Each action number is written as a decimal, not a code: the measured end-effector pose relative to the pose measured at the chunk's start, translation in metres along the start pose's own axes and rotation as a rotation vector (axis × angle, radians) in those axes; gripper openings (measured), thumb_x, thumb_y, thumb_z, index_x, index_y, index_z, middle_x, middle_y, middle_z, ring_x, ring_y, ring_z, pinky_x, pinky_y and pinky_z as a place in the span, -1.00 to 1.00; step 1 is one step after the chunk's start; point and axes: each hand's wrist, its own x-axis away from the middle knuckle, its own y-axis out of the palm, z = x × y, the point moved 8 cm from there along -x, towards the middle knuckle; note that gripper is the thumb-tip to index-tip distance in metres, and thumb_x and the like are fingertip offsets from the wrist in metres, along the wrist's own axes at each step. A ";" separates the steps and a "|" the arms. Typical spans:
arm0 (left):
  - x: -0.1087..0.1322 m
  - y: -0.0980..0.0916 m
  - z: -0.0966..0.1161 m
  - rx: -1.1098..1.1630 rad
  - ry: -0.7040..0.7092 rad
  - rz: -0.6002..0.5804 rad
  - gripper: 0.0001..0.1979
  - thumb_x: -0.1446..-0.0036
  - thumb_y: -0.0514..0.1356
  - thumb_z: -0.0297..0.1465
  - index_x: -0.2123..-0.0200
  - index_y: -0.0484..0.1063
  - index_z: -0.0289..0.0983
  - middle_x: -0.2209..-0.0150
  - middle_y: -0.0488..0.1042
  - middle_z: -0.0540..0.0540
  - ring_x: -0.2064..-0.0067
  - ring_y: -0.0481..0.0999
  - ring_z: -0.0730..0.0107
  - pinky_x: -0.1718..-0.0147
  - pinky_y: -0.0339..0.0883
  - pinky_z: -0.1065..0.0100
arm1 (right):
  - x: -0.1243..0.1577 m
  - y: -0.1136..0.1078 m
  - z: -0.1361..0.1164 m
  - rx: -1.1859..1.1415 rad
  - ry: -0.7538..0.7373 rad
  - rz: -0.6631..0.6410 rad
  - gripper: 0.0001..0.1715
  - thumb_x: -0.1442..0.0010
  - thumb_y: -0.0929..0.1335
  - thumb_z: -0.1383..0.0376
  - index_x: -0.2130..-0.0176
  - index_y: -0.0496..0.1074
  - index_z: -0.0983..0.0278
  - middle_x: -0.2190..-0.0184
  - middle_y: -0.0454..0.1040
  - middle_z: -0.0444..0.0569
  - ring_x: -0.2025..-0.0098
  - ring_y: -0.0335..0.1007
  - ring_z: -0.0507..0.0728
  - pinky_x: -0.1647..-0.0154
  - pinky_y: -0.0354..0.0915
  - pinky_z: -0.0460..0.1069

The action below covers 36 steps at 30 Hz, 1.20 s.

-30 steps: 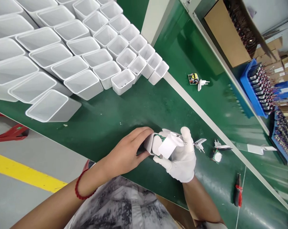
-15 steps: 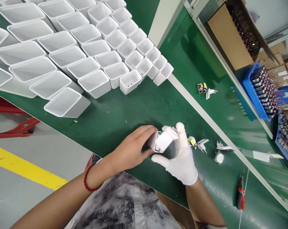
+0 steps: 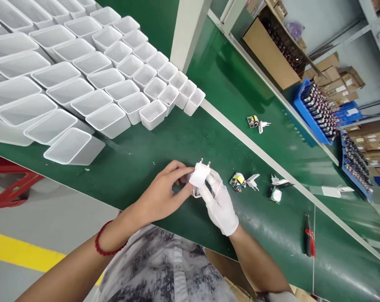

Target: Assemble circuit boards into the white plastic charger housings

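A white plug cover (image 3: 200, 173) with two metal pins pointing up is held over the green bench, between both hands. My left hand (image 3: 164, 193), bare, pinches it from the left with thumb and fingers. From the right, the thumb and fingers of my right hand (image 3: 221, 205), in a white glove, close around it. Part of a white case (image 3: 196, 193) shows beneath the cover; how the two fit together is hidden by my fingers. Just right of the glove lies a circuit board (image 3: 238, 181) with a yellow part, beside a white plug piece (image 3: 253, 182).
Rows of open white cases (image 3: 106, 119) stand at the upper left. Farther right are another board with a plug piece (image 3: 253, 121), a board with a white round part (image 3: 276, 194) and red-black pliers (image 3: 309, 237). A blue tray (image 3: 298, 105) stands beyond the metal rail (image 3: 240, 134).
The white plug cover has been turned so its pins point up. My right fingers have closed in from a wider spread. The camera view has shifted, so the bench things appear farther left.
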 end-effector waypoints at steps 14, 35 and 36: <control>0.010 0.001 0.018 0.039 -0.098 0.180 -0.76 -0.26 0.06 -0.27 0.19 0.45 -0.28 0.32 0.57 -0.13 0.36 0.58 0.29 0.32 0.44 0.31 | 0.008 0.023 0.001 -0.509 0.108 0.120 -0.50 -0.36 0.25 0.09 -0.23 0.32 0.12 -0.24 0.34 -0.04 -0.30 0.23 0.25 -0.32 0.18 0.20; -0.002 0.015 -0.002 0.053 -0.205 0.030 -0.87 -0.28 0.01 -0.32 0.31 0.27 -0.19 0.58 0.48 0.01 0.55 0.55 0.27 0.55 0.32 0.39 | -0.005 0.030 0.010 -0.471 0.215 0.062 -0.37 -0.35 0.20 -0.02 -0.30 0.21 0.15 0.00 0.53 0.00 0.05 0.52 0.22 0.04 0.48 0.13; -0.001 0.015 0.001 0.057 -0.182 0.036 -0.86 -0.28 0.01 -0.30 0.32 0.27 -0.19 0.57 0.49 0.00 0.54 0.56 0.27 0.55 0.32 0.39 | -0.003 0.027 0.008 -0.487 0.223 0.060 -0.38 -0.36 0.20 -0.01 -0.30 0.20 0.14 0.01 0.54 -0.01 0.06 0.52 0.21 0.06 0.48 0.13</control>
